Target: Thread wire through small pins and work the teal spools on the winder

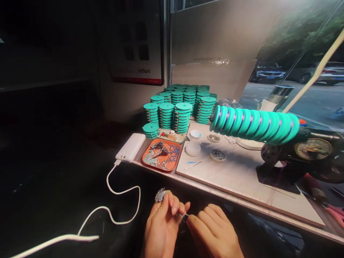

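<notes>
In the head view, my left hand (162, 222) is closed around a round, bristly bunch of small silvery pieces (160, 194), whose exact kind I cannot tell. The bunch sticks out above my thumb and index finger. To its right my right hand (216, 229) is closed, with a small dark, thin item with a bit of blue (185, 217) at its fingertips. That item reaches toward the fingers of my left hand, and its kind is unclear. Both hands are just below the table's front edge.
An orange tray (164, 165) holds loose small parts. Small round dishes (217, 155) and tweezers (192, 165) lie on a pale board (233, 175). Green spools (183, 106) stand stacked behind; others sit on a dark machine (313, 150). A white power bank (131, 146) has a trailing cable (139, 200).
</notes>
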`<state>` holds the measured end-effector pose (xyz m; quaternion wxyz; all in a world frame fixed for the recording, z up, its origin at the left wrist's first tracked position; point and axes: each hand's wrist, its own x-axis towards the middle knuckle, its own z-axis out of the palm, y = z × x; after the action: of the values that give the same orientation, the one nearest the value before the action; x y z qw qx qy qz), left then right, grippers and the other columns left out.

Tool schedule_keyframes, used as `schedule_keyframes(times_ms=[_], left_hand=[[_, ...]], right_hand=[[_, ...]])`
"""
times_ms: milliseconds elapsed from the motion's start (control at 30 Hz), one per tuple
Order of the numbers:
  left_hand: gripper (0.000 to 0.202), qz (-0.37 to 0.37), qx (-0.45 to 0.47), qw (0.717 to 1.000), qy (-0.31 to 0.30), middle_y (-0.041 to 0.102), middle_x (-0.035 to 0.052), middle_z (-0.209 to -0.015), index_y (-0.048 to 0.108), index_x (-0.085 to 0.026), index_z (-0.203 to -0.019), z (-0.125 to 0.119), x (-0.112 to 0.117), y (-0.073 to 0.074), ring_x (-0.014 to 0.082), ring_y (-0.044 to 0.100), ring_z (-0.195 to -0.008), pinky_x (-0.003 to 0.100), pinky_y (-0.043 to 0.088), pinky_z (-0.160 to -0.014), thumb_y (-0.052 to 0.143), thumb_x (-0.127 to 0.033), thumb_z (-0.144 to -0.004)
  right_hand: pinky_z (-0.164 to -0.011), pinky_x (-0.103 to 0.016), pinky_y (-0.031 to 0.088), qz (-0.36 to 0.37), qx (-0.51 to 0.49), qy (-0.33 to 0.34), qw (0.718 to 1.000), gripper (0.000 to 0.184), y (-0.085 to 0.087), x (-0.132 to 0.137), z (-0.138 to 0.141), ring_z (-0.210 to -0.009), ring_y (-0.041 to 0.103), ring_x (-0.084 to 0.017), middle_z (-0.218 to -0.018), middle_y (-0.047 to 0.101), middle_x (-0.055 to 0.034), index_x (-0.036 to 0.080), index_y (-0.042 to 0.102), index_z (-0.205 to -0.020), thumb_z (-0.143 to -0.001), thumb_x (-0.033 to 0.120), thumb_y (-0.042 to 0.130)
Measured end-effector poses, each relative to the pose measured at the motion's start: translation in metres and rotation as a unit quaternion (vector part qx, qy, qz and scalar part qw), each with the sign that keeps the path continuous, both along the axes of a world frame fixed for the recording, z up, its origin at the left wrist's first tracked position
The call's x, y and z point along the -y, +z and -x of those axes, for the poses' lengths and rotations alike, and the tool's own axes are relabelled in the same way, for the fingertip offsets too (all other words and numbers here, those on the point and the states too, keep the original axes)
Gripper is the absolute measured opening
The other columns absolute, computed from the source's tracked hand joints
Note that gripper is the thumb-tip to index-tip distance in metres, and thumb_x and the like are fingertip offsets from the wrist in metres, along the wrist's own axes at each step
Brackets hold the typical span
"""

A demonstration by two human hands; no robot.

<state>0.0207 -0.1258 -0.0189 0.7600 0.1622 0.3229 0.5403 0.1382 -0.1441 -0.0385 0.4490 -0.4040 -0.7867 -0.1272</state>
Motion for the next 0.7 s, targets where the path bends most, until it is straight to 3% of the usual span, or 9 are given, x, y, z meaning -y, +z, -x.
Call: schedule_keyframes(times_ms=[100,167,200,300,367,467,700], left_hand=[[0.025,0.015,0.002,0.996,0.084,0.035,-0.0062,-0.052,0.043,-0.016,-0.054,0.009,-0.010,0.007,0.0057,0.035,-0.049,0.033,0.046,-0.074,0.059,-0.026,-0.070],[0.021,-0.016,-0.048,0.986,0.161,0.032,-0.0069,-0.052,0.045,-0.016,-0.058,0.016,-0.016,0.009,0.0044,0.030,-0.047,0.022,0.046,-0.060,0.060,-0.026,-0.070],[0.017,-0.032,-0.079,0.982,0.171,0.030,-0.0072,-0.052,0.048,-0.016,-0.064,0.019,-0.017,0.009,0.0040,0.028,-0.046,0.017,0.041,-0.051,0.059,-0.027,-0.070],[0.018,-0.019,-0.152,0.987,0.043,0.027,-0.0084,-0.052,0.048,-0.018,-0.081,0.018,-0.015,0.001,0.0029,0.018,-0.043,0.012,0.019,-0.037,0.055,-0.033,-0.074],[0.022,-0.012,-0.181,0.983,-0.032,0.024,-0.0094,-0.050,0.043,-0.018,-0.076,0.013,-0.010,-0.008,0.0026,0.012,-0.042,0.014,0.010,-0.036,0.051,-0.039,-0.076],[0.026,-0.026,-0.196,0.979,-0.052,0.022,-0.0099,-0.049,0.037,-0.018,-0.069,0.006,-0.005,-0.017,0.0032,0.008,-0.042,0.015,0.006,-0.037,0.049,-0.040,-0.076],[0.029,-0.053,-0.220,0.972,-0.060,0.024,-0.0103,-0.046,0.042,-0.017,-0.068,-0.002,-0.008,-0.022,0.0021,0.011,-0.040,0.016,0.007,-0.038,0.055,-0.043,-0.070]], right_hand=[[-0.052,-0.026,0.030,-0.022,-0.013,-0.001,1.000,0.020,-0.002,0.001,-0.006,-0.050,0.033,-0.010,-0.047,0.041,-0.0004,0.011,0.054,-0.066,-0.081,0.009,0.041],[-0.052,-0.027,0.031,-0.023,-0.037,-0.013,0.999,0.023,-0.005,0.003,-0.012,-0.052,0.036,-0.011,-0.051,0.043,-0.0022,0.010,0.055,-0.071,-0.084,0.015,0.037],[-0.052,-0.027,0.031,-0.020,-0.051,-0.022,0.998,0.021,-0.006,0.004,-0.014,-0.053,0.036,-0.011,-0.052,0.042,-0.0023,0.010,0.055,-0.073,-0.084,0.016,0.038],[-0.049,-0.026,0.027,-0.019,-0.079,-0.056,0.995,0.008,-0.009,0.005,-0.015,-0.050,0.032,-0.010,-0.050,0.039,0.0005,0.012,0.057,-0.073,-0.077,0.011,0.050],[-0.049,-0.026,0.027,-0.030,-0.080,-0.070,0.994,0.007,-0.009,0.004,-0.011,-0.049,0.031,-0.010,-0.048,0.038,0.0014,0.013,0.058,-0.072,-0.075,0.011,0.052],[-0.054,-0.028,0.033,-0.034,-0.078,-0.079,0.993,0.008,-0.010,0.002,-0.005,-0.049,0.034,-0.010,-0.046,0.042,0.0016,0.013,0.060,-0.070,-0.074,0.011,0.053],[-0.070,-0.033,0.041,-0.025,-0.095,-0.082,0.992,0.011,-0.009,0.001,0.001,-0.051,0.047,-0.010,-0.051,0.053,0.0014,0.016,0.057,-0.064,-0.070,0.007,0.053]])
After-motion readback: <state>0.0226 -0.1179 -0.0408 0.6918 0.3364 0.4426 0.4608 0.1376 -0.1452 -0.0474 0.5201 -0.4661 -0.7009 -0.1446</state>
